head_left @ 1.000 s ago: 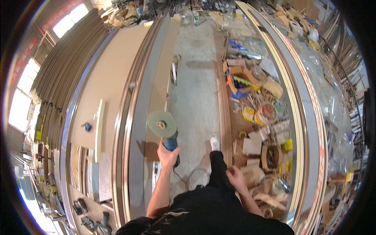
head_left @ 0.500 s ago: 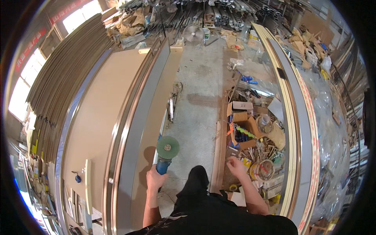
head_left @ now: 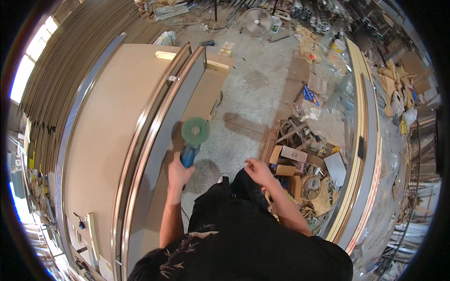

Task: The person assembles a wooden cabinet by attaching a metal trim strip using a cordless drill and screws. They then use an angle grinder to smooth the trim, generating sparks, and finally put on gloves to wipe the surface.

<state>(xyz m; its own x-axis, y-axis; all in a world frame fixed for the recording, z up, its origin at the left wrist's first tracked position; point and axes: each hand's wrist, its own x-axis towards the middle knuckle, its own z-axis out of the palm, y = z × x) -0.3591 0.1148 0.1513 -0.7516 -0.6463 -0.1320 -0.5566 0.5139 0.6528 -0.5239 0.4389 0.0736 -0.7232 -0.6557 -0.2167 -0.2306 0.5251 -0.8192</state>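
My left hand (head_left: 179, 172) grips the blue body of an angle grinder (head_left: 192, 140) with a round green disc, held out in front of me beside the grey edge of a long beige panel (head_left: 108, 136). The disc hangs just off the panel's metal-trimmed edge (head_left: 154, 136); I cannot tell if it touches. My right hand (head_left: 257, 171) is loosely curled and holds nothing, raised above a pile of cardboard scraps. My dark trousers and one shoe (head_left: 223, 178) show between both hands.
Bare concrete floor (head_left: 248, 89) runs ahead. A heap of cardboard boxes, tape rolls and scraps (head_left: 304, 168) lies to my right, next to a long curved trim piece (head_left: 365, 140). A standing fan (head_left: 259, 21) and metal profiles are at the far end. Stacked strips line the left wall.
I have walked forward along the panel; its far end and the fan are now in view. The grinder stays in my left hand; my right hand has risen slightly.
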